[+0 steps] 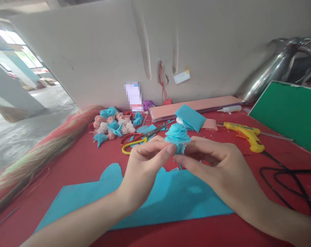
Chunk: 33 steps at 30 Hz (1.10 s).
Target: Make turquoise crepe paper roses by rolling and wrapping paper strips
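Left hand point(145, 164) and right hand point(222, 164) are pinching a blue flower point(177, 133), seemingly gathering its base. Folds are likely needing steadiness.

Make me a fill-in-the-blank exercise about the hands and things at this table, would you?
The left hand and right hand hold a ruffled piece coloured light ____.
The glue gun has a body coloured ____.
The tool with one red and one yellow handle loop is a pair of ____.
The board in front of the metal jug is ____.

Missing words: blue; yellow; scissors; green.
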Tool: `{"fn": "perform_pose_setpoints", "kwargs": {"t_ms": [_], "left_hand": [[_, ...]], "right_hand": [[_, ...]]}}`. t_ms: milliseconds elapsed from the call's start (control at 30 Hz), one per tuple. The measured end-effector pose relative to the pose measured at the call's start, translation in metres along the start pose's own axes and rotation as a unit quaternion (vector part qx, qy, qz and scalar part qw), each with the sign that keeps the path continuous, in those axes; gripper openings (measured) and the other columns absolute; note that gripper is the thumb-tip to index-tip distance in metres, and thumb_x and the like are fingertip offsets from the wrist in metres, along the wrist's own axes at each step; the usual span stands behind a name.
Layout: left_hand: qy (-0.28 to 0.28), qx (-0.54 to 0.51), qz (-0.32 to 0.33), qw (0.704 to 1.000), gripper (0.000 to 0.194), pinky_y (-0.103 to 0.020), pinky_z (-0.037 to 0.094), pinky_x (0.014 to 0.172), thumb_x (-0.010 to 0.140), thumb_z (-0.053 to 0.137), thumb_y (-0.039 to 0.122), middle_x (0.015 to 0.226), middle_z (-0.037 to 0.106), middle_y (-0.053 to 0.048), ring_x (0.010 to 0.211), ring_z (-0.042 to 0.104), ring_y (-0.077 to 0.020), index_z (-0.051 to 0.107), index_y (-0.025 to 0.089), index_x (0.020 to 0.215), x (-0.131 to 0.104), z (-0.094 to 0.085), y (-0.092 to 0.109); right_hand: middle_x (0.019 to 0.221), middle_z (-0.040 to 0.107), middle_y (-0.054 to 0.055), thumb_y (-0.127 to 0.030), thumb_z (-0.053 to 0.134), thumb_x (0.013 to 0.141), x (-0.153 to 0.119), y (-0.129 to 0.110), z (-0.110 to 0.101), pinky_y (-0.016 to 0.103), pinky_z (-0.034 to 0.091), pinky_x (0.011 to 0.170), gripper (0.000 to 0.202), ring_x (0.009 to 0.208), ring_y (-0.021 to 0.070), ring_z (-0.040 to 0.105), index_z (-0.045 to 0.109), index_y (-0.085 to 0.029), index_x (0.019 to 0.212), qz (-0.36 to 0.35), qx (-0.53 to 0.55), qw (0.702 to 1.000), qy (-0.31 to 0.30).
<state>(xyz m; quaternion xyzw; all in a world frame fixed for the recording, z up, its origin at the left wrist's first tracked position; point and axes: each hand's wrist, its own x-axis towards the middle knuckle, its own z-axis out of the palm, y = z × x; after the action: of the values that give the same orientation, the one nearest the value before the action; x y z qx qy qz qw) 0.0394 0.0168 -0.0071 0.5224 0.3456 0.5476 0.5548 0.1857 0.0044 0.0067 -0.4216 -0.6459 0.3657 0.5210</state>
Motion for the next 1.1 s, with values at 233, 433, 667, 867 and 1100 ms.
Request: {"fn": "perform_pose_setpoints", "kwargs": {"t_ms": [233,433,667,867,1100], "left_hand": [[0.007,-0.025,-0.019,0.999,0.018,-0.022,0.046,0.068,0.076,0.069,0.025,0.064,0.064,0.004,0.068,0.055,-0.0117,0.072,0.024,0.059,0.0017,0.0008,-0.0003],[-0.009,-0.048,-0.025,0.998,0.025,-0.019,0.045,0.068,0.080,0.066,0.024,0.062,0.062,0.005,0.066,0.054,-0.0093,0.070,0.023,0.055,0.0022,0.0016,-0.0017],[-0.033,-0.060,-0.024,0.997,0.021,-0.016,0.041,0.059,0.080,0.066,0.025,0.060,0.058,0.005,0.060,0.047,-0.0068,0.072,0.022,0.060,0.0009,0.0011,-0.0037],[-0.075,-0.069,-0.026,0.994,0.023,-0.017,0.042,0.061,0.082,0.066,0.028,0.060,0.057,0.005,0.059,0.045,-0.0076,0.072,0.023,0.060,0.0015,0.0013,-0.0005],[-0.106,-0.049,-0.032,0.993,0.023,-0.018,0.043,0.066,0.082,0.066,0.031,0.066,0.062,0.004,0.067,0.048,-0.0092,0.073,0.023,0.062,0.0036,-0.0046,0.0005]], "right_hand": [[0.058,0.051,-0.002,-0.022,0.059,0.078,-0.0007,0.0003,0.0025,0.020,0.038,0.042,0.023,0.054,0.0105,0.049,0.058,-0.020,0.055,-0.005,-0.003,1.000,-0.011],[0.054,0.046,-0.004,-0.018,0.053,0.080,-0.0033,0.0042,0.0063,0.018,0.030,0.037,0.023,0.044,0.0064,0.038,0.059,-0.019,0.058,0.003,0.028,1.000,-0.014],[0.054,0.047,-0.004,-0.020,0.058,0.078,-0.0020,0.0014,0.0065,0.018,0.034,0.041,0.026,0.049,0.0074,0.041,0.052,-0.018,0.052,0.010,0.006,1.000,-0.014],[0.052,0.043,-0.006,-0.018,0.058,0.079,-0.0005,0.0002,0.0010,0.017,0.027,0.037,0.027,0.045,0.0043,0.036,0.054,-0.018,0.052,0.010,0.022,0.999,-0.028],[0.047,0.041,-0.008,-0.018,0.057,0.079,0.0014,-0.0027,-0.0026,0.018,0.025,0.039,0.024,0.045,0.0039,0.035,0.056,-0.017,0.055,0.024,0.051,0.997,-0.057]]}}
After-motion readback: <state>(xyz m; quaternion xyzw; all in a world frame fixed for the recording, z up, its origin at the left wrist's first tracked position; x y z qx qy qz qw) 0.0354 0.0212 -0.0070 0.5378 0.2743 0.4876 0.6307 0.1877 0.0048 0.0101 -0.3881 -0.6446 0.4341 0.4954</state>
